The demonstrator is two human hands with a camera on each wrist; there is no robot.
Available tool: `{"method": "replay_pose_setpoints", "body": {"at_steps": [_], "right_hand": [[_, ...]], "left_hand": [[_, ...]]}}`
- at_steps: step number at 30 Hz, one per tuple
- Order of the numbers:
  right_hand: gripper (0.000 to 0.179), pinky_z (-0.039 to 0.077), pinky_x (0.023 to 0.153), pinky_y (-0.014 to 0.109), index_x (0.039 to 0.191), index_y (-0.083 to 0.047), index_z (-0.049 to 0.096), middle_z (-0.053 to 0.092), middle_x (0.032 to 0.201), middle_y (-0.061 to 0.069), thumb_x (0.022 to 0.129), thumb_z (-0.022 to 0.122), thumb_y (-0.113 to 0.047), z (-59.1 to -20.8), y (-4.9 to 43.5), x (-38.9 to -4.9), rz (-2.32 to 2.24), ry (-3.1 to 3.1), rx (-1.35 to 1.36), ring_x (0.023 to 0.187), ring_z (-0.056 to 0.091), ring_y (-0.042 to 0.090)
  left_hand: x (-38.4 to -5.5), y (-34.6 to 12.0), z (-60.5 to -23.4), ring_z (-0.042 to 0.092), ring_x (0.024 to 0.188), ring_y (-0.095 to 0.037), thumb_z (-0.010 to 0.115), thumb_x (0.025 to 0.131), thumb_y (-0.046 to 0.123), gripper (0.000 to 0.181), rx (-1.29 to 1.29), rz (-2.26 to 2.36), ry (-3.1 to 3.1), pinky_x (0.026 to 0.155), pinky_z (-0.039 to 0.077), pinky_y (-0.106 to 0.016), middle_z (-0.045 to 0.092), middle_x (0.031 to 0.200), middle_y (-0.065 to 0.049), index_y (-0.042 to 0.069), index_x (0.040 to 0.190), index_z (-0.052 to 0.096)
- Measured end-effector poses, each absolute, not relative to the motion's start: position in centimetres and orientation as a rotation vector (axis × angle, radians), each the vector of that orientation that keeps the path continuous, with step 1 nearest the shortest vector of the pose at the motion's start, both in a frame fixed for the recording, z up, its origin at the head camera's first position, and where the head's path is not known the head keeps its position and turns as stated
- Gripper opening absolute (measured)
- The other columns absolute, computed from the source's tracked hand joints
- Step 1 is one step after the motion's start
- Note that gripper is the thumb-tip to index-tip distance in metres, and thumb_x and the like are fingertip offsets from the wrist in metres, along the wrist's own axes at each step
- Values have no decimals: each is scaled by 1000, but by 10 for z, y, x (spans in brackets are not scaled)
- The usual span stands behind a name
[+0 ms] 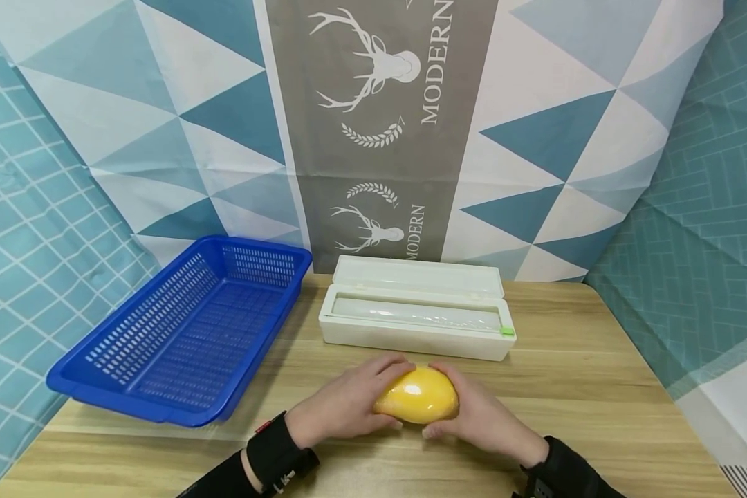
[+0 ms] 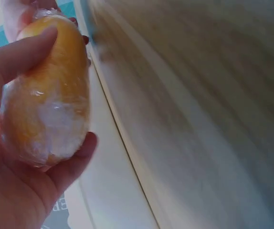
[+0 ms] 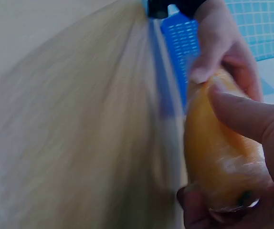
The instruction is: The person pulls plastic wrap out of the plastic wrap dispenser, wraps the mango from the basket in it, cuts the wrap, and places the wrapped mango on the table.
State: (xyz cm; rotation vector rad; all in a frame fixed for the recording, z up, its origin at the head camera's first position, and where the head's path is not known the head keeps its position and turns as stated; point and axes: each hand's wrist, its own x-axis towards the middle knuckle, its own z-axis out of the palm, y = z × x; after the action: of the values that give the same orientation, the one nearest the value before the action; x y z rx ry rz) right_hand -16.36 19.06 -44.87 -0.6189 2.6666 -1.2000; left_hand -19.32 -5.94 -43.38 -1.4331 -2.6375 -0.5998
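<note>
A yellow mango [image 1: 418,395] in clear cling film is held between both hands, over the table in front of the white box. My left hand [image 1: 348,400] grips its left end, thumb on the near side and fingers curled round the far side. On the other end, my right hand [image 1: 482,415] holds it the same way. Wrinkled film gathers in a whitish patch on the mango [image 2: 56,114] in the left wrist view. A small dark spot shows at the lower end of the mango [image 3: 223,157] in the right wrist view.
Just beyond the hands stands a white cling film dispenser [image 1: 411,337], its lid raised, with a green slider [image 1: 507,331] at its right end. A blue plastic basket [image 1: 224,398] sits at the left of the wooden table [image 1: 585,387]. Patterned cloth [image 1: 380,159] hangs behind.
</note>
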Motion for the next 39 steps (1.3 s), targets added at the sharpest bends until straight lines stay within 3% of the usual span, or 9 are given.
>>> {"method": "replay_pose_setpoints", "body": {"at_steps": [4,9,15,23,26,34,39], "right_hand": [[99,37,93,43,142,-18,28,41,133,-2,61,77,-51,-455,193,-166,-1175,2687,-718,113,45,16],[97,40,90,39,136,-26,33,44,127,-11,55,80,-52,-458,194,-168,-1144,2779,-778,108,47,10],[97,40,90,37,135,-25,36,44,126,-14,53,80,-53,-456,194,-172,-1081,2827,-813,108,46,7],[83,39,92,41,141,-24,30,37,137,-9,74,65,-58,-450,195,-166,-986,2764,-802,114,43,10],[79,38,93,42,141,-27,31,38,137,-8,75,63,-59,-447,196,-165,-970,2775,-791,115,42,11],[80,39,92,41,142,-25,30,40,137,-6,76,63,-58,-446,199,-166,-948,2774,-775,114,44,12],[76,38,93,42,141,-24,33,41,136,-5,79,60,-58,-445,200,-165,-968,2822,-758,117,43,15]], "left_hand": [[-191,-57,-435,36,123,-10,56,85,51,77,-1489,-580,-2667,100,32,-28,32,141,4,20,146,23],[-191,-57,-433,33,124,-10,51,87,53,75,-1502,-578,-2674,101,30,-28,30,143,5,21,147,20],[-192,-57,-432,33,125,-11,52,87,52,75,-1503,-580,-2666,101,30,-28,30,143,4,21,147,20],[-193,-60,-432,38,119,-9,69,76,46,87,-1513,-572,-2671,98,33,-26,34,139,3,21,146,25],[-194,-61,-431,38,118,-8,71,74,46,88,-1524,-573,-2673,98,33,-25,34,138,4,22,146,26],[-197,-61,-430,37,121,-8,68,76,49,85,-1540,-551,-2655,98,32,-25,36,139,4,20,145,28],[-199,-64,-425,40,121,-9,55,80,62,78,-1418,-540,-2699,97,35,-28,37,140,5,21,143,33]]}}
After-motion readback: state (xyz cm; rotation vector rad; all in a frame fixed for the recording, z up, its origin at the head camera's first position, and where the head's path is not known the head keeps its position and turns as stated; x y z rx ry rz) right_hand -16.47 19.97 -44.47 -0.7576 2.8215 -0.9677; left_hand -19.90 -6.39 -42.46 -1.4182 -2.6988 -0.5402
